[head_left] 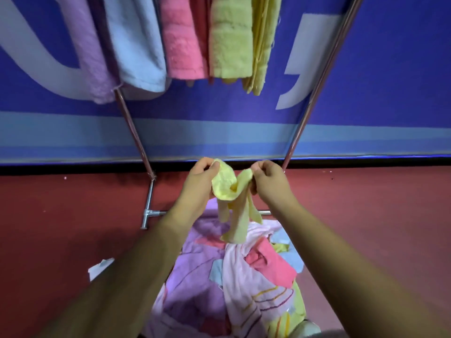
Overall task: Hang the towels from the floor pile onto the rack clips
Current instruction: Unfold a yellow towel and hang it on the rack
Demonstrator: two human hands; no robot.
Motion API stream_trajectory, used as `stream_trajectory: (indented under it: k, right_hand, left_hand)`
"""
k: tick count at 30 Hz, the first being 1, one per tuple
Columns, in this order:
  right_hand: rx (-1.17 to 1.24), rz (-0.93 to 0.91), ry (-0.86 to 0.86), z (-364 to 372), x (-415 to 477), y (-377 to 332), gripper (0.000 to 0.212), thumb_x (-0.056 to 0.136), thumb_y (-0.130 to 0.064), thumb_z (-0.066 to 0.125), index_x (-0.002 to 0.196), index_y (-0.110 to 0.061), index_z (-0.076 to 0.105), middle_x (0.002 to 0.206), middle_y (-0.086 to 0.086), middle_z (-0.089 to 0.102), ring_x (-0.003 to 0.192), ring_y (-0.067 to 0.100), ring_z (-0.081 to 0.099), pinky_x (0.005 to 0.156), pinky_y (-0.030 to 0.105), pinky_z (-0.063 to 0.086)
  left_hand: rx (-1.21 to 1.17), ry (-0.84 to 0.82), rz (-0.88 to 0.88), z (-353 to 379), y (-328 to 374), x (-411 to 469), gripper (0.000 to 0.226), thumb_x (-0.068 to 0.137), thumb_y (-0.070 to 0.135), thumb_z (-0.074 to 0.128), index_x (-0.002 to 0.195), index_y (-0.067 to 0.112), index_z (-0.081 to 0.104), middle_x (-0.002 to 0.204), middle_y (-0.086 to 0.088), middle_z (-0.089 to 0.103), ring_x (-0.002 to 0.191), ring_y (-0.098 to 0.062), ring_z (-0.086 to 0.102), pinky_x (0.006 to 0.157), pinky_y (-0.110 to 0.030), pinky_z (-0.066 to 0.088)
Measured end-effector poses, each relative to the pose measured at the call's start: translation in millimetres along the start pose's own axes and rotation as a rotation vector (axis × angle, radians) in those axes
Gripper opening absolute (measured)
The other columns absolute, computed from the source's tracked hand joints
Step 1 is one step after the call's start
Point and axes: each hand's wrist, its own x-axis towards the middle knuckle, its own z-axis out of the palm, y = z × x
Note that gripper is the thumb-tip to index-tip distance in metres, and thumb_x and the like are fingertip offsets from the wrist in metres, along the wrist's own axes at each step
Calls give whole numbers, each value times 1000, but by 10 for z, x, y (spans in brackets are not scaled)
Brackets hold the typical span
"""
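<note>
I hold a small pale yellow towel [230, 198] in front of me with both hands. My left hand [200, 184] pinches its left corner and my right hand [269, 181] pinches its right corner; the cloth sags crumpled between them and dangles down. Below lies the floor pile [219, 276] of purple, pink, white striped, blue and yellow towels. Above, several towels hang in a row from the rack: lilac [85, 45], light blue [136, 42], pink [181, 40], light green [230, 37] and yellow [262, 45]. The clips are out of view above the frame.
The rack's metal legs [136, 135] [314, 93] slant down to a chrome base bar [148, 211] on the red floor. A blue banner wall [390, 81] stands behind the rack. A scrap of white paper [100, 267] lies on the floor to the left of the pile.
</note>
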Motion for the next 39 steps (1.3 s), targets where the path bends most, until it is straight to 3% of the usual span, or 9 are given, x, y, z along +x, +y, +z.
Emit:
stream_trajectory:
  k: [8,16,20,22,25,28,30,35,39]
  right_hand:
    - [390,-86,-61,-148,-964,-730,20,102,-2,47,84,-7,56,59,8,58,53,17,56,56,27,51]
    - [223,-15,-272,-115,-1049,-567,11,90,9,60,98,3,64,92,26,72,78,25,68,82,40,59]
    - [129,-44,-331,-136,-1018,-645,27,87,9,65,111,-3,65,92,12,72,78,13,68,72,22,54]
    - [76,-134,-366,-162,-1013,-723,49,88,-2,72,132,-17,60,113,2,69,97,4,66,78,14,52]
    - [143,-235,-588,-192,-1019,-800,50,92,-2,68,138,-20,58,132,0,65,122,15,62,100,32,53]
    - [-15,-292,-634,-228,-1030,-818,12,95,-8,64,102,-6,73,99,15,74,95,18,67,90,44,51]
    - [-63,-295,-577,-260,-1012,-804,19,91,-22,67,85,-4,69,82,19,67,77,17,56,78,39,45]
    - [194,-275,-437,-373,-1029,-932,25,90,-30,64,73,-18,51,65,-4,46,64,11,40,58,28,32]
    - [172,-291,-455,-430,-1054,-967,28,96,-26,66,78,-14,49,66,-3,42,62,10,36,53,24,29]
  left_hand:
    - [182,-12,304,-284,812,-1115,11,97,15,57,87,17,57,76,-4,61,72,-16,53,66,-30,41]
    - [200,-31,246,-376,860,-1291,8,85,24,61,77,23,60,81,-13,53,79,-25,47,77,-41,35]
    - [141,-95,246,-306,1005,-1283,15,82,17,56,72,27,58,68,-8,50,62,-18,45,58,-32,33]
    - [182,-187,245,-290,1028,-1290,15,82,15,57,77,29,59,71,-12,55,60,-20,48,54,-30,34]
    - [231,-352,258,-271,1018,-1310,11,86,12,60,88,22,61,76,-12,61,62,-17,53,57,-24,41]
    - [237,-379,264,-261,1018,-1311,7,88,12,60,94,13,58,73,0,63,63,-8,55,60,-16,44]
    - [265,-336,265,-289,1046,-1292,9,88,16,61,97,13,61,78,0,65,69,-8,57,66,-18,46]
    - [625,-304,242,-434,1149,-1268,40,77,50,69,103,19,73,94,-3,72,84,-10,62,80,-30,48]
    - [556,-338,267,-406,1136,-1286,26,84,34,68,96,11,71,84,1,65,82,-10,57,79,-29,44]
